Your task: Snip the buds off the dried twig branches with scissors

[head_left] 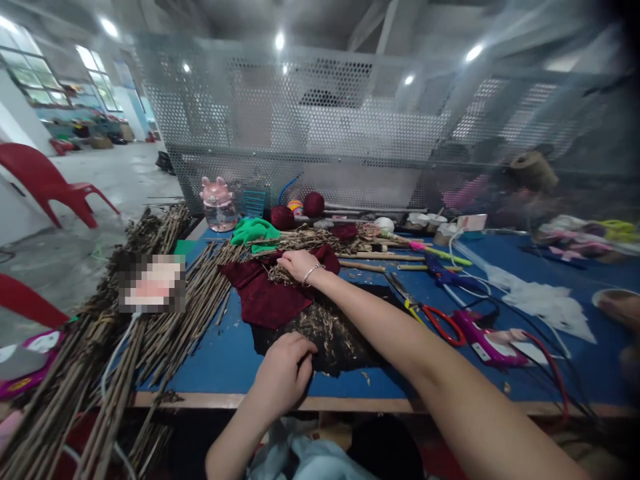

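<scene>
My right hand reaches across the blue table, its fingers bent down over a small clump of dried plant bits. That clump lies on a dark red cloth, spread with uneven edges. Below the red cloth, a black cloth is strewn with pale plant crumbs. Close to the table's front edge, my left hand rests at the black cloth's near corner with its fingers curled in; I see nothing in it.
Bundles of dry stalks cover the left side. At right lie red-handled scissors, a blue glue gun, a purple device with cables and a crumpled plastic bag. Behind stand a pink-lidded bottle and a perforated metal screen.
</scene>
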### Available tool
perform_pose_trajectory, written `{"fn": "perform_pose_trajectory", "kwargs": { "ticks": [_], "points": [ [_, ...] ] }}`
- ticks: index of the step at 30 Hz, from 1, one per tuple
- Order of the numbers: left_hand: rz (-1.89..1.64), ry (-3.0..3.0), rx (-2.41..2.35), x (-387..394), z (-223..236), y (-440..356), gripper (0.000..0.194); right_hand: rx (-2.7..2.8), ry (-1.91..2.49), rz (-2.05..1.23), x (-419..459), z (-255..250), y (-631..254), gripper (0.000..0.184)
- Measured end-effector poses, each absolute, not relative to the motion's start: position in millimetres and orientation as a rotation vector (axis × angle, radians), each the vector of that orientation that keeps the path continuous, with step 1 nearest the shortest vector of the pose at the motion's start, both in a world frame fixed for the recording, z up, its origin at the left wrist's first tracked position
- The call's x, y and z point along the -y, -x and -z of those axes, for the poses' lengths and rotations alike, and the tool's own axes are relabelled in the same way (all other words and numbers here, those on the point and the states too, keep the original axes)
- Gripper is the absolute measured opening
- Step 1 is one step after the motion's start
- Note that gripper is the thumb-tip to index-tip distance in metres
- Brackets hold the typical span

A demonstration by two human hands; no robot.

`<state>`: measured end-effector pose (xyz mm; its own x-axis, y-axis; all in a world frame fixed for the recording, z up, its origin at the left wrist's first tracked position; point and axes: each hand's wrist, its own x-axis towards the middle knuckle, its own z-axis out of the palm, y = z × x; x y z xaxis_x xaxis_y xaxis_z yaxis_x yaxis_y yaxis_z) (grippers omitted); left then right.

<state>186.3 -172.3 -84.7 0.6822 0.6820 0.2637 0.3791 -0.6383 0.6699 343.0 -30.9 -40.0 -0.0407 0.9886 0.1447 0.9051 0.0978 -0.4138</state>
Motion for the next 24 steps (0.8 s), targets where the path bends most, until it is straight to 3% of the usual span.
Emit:
{"fn": "perform_pose_trajectory", "kwargs": {
  "ticks": [4,8,13,19,24],
  "points": [
    [-0.728,-2.264,-0.808,172.4,85.6,-185.4,0.022,2.102,1.865,-0.192,59.0,24.2,-351.1,0.043],
    [-0.747,-2.257,-0.795,173.2,85.6,-184.7,0.022,2.07,2.123,0.066,124.0,22.2,-407.5,0.03],
    [-0.725,-2.258,-0.814,167.5,73.2,-189.2,0.022,1.955,2.509,-0.233,211.0,40.5,-468.9,0.023],
    [-0.626,-2.379,-1.069,152.3,63.4,-179.4,0.02,1.651,2.848,-0.169,256.4,51.9,-474.3,0.033],
    [-0.59,-2.429,-1.385,137.9,77.4,-158.7,0.03,1.538,2.781,-0.156,269.7,61.5,-465.4,0.031]
  ]
}}
